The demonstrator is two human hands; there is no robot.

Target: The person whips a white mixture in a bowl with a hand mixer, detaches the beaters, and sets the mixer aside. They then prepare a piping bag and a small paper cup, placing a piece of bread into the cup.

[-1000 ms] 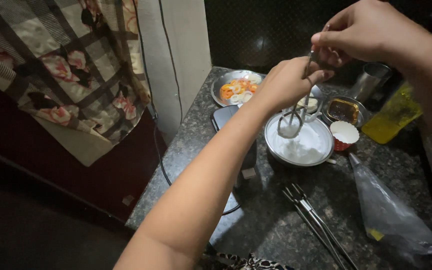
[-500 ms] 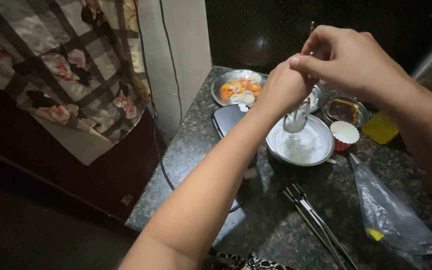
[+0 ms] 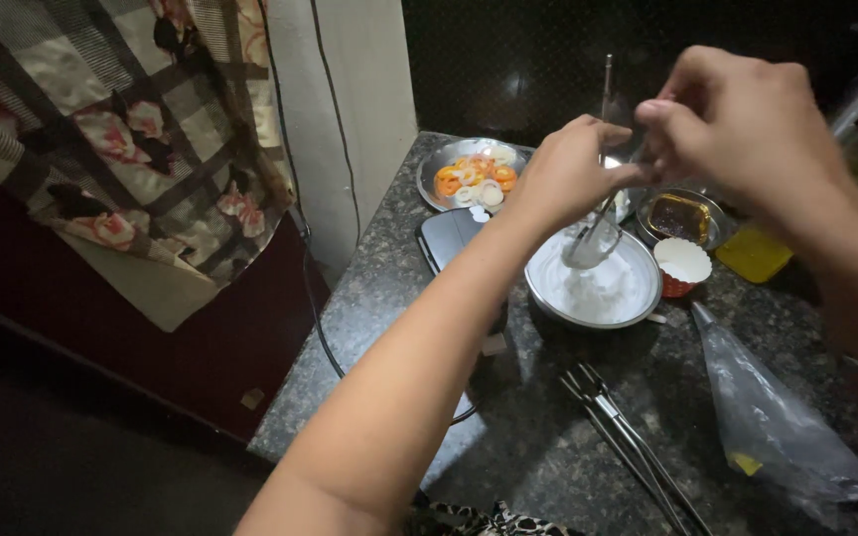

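Both hands (image 3: 647,149) grip whisk (image 3: 593,233) over bowl (image 3: 548,298)

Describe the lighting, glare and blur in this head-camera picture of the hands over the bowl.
Head view: light falls unevenly, bright on the left hand and right hand, dim toward the floor at lower left; a soft glare spot shows on the dark wall; the whisk over the steel bowl is motion-blurred; the frame edges look slightly stretched.

Speckled grey counter (image 3: 548,447), white-filled bowl (image 3: 548,303)
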